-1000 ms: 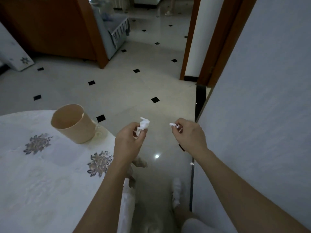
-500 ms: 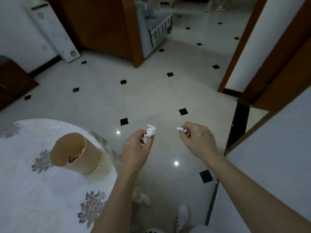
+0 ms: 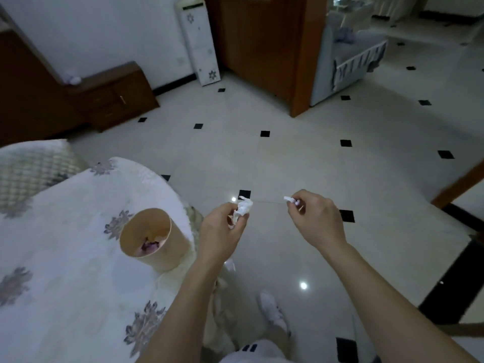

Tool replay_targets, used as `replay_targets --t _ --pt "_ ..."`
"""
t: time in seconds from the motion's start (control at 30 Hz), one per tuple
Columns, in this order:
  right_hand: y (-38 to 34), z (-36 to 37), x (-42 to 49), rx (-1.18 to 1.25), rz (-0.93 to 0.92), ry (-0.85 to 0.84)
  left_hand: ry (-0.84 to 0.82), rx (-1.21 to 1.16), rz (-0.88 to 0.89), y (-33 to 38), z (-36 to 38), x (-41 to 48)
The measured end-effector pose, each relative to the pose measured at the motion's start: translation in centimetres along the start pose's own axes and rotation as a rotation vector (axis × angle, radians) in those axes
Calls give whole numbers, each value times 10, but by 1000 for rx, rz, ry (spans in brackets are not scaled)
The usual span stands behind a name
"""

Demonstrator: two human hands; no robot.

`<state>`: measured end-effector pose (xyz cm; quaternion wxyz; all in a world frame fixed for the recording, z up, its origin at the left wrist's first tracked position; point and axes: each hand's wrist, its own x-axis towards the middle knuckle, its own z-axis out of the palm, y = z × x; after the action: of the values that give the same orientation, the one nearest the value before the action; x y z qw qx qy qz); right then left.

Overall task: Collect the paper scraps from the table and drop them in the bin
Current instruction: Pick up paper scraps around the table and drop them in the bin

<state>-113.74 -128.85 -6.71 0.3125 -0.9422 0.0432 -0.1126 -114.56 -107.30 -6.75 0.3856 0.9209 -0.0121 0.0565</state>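
My left hand (image 3: 222, 231) is closed around a crumpled white paper scrap (image 3: 243, 208), held over the floor just right of the table's edge. My right hand (image 3: 314, 218) pinches a smaller white paper scrap (image 3: 289, 199) between its fingertips, farther right and also over the floor. A round tan bin (image 3: 167, 251) stands on the table near its right edge, to the left of my left hand. Some pale and purplish scraps lie inside the bin.
The round table (image 3: 65, 258) wears a white cloth with grey flower prints. A cushioned chair (image 3: 34, 163) stands behind it. Farther off are a low wooden cabinet (image 3: 117, 98), a white floor unit (image 3: 200, 45) and a wooden partition (image 3: 264, 48). My white shoe (image 3: 273, 310) rests on the tiled floor.
The view has swung left, bringing more of the table, the bin's inside and the cabinet into sight. Both hands keep their scraps and stay at about the same spacing.
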Motion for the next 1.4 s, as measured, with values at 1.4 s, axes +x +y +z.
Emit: replay_targets --t 1.4 --pt "-265 240 183 239 -1302 -970 1004 352 -1176 -82 -74 42"
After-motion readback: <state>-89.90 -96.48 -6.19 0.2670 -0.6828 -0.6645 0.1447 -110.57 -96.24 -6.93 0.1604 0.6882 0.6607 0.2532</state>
